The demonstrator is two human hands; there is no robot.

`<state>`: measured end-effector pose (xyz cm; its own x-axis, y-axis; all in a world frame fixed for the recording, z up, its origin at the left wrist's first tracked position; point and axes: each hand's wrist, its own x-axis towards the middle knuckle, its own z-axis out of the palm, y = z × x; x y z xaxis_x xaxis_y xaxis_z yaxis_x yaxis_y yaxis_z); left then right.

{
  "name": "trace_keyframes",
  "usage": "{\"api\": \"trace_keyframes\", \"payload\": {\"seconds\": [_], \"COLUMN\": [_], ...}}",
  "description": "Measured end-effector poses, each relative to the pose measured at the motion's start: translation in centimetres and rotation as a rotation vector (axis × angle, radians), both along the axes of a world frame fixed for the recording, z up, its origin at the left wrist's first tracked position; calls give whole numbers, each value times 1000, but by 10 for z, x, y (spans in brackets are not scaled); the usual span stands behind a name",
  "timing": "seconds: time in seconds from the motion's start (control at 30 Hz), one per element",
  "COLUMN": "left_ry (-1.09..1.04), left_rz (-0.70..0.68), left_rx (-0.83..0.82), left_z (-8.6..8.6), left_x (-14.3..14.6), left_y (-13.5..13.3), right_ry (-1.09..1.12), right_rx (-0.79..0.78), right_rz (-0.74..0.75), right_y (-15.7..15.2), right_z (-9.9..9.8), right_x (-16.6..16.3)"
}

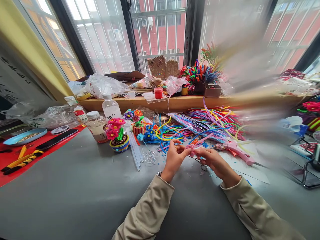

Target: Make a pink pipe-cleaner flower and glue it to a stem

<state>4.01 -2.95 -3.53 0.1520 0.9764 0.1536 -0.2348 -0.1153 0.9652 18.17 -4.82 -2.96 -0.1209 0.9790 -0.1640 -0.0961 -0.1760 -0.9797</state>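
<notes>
A small pink pipe-cleaner flower is pinched between both hands above the grey table. My left hand grips its left side with thumb and forefinger. From the right, the fingertips of my right hand close on its other side. A pink pipe cleaner runs up and right from the flower. Below lies a pair of scissors, partly hidden by my hands. Close to my right hand is a pink hot glue gun on a white sheet.
A heap of coloured pipe cleaners lies behind my hands. To the left stand potted pipe-cleaner flowers, clear glue sticks and bottles. A windowsill with craft supplies runs behind. The right side is blurred.
</notes>
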Motion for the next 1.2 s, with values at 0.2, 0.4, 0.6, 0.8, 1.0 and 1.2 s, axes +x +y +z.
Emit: {"api": "trace_keyframes", "payload": {"seconds": [0.2, 0.4, 0.6, 0.8, 1.0, 1.2], "left_ry": [-72, -81, -85, -99, -134, -113], "left_rz": [-24, -105, -119, -84, -60, -50], "left_rx": [-106, -162, -181, -237, -294, -297], "left_z": [2, 3, 4, 5, 7, 8], "left_x": [0, 0, -2, -2, -3, -4], "left_y": [2, 1, 0, -1, -1, -1], "right_ry": [-26, -37, -83, -231, -314, -402], "right_rx": [46, 49, 131, 263, 360, 415], "right_rz": [-25, 7, 68, 13, -34, -17], "right_y": [-1, 1, 0, 0, 0, -2], "right_z": [4, -1, -3, -4, -4, -1], "right_x": [1, 0, 1, -1, -1, -2]}}
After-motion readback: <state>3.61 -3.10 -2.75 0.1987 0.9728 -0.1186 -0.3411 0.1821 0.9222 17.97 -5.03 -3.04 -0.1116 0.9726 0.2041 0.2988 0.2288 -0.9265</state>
